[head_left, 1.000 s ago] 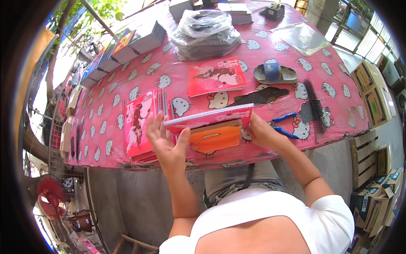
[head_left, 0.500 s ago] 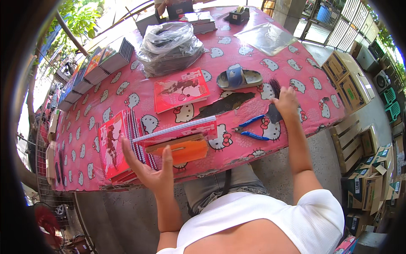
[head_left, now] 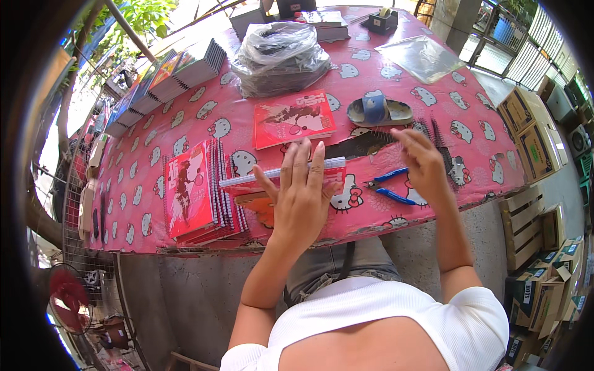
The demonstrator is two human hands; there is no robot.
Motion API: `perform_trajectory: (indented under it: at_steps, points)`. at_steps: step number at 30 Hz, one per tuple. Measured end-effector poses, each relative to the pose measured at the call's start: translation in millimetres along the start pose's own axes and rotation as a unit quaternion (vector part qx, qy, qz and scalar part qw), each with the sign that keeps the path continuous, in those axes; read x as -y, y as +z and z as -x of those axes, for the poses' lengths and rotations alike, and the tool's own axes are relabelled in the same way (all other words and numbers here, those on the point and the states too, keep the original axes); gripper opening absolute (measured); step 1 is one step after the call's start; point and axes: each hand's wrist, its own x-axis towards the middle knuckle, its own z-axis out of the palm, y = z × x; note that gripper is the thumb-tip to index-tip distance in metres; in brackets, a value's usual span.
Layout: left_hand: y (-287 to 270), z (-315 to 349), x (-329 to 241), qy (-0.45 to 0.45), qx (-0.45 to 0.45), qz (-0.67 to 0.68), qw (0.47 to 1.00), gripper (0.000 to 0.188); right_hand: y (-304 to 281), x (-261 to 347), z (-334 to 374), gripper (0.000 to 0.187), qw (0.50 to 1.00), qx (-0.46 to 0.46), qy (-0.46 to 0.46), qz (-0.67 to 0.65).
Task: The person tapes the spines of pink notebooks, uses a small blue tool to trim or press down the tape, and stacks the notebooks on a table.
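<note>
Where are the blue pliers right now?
The blue-handled pliers lie on the pink tablecloth, just left of the right hand and right of the left hand.

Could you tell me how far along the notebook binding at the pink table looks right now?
Done, it seems: a stack of spiral-bound red notebooks lies at the table's left front. In hand: the left hand lies flat on an unbound book, while the right hand reaches the black binding combs beside blue-handled pliers. Left: another red book lies flat behind, and its spine cannot be made out.
</note>
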Motion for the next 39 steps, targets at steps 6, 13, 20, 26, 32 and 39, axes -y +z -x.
perform_trajectory:
  at_steps: [6,13,20,26,32,39]
  points:
    - [8.8,-1.3,7.2,-0.007,-0.069,0.18,0.981,0.029,18.5,31.1,3.2,0.031,0.972,0.08,0.031,-0.22]
    - [7.3,-1.4,6.5,-0.02,-0.098,0.229,0.968,0.014,24.3,29.7,-7.9,0.024,0.962,0.114,0.073,-0.238]
    - [9.1,0.0,6.5,-0.03,-0.107,0.229,0.967,0.016,35.5,35.3,-10.9,0.02,0.958,0.085,0.069,-0.265]
    - [3.5,-2.3,1.4,-0.052,-0.103,0.231,0.966,0.02,28.7,39.2,-17.9,0.021,0.949,0.122,0.078,-0.28]
    - [7.7,1.1,4.2,-0.028,-0.129,0.234,0.963,0.02,36.0,39.6,-20.2,0.016,0.947,0.126,0.011,-0.296]
    - [8.2,0.2,3.8,-0.027,-0.133,0.24,0.961,0.022,22.5,41.4,-31.3,0.013,0.912,0.264,0.106,-0.297]
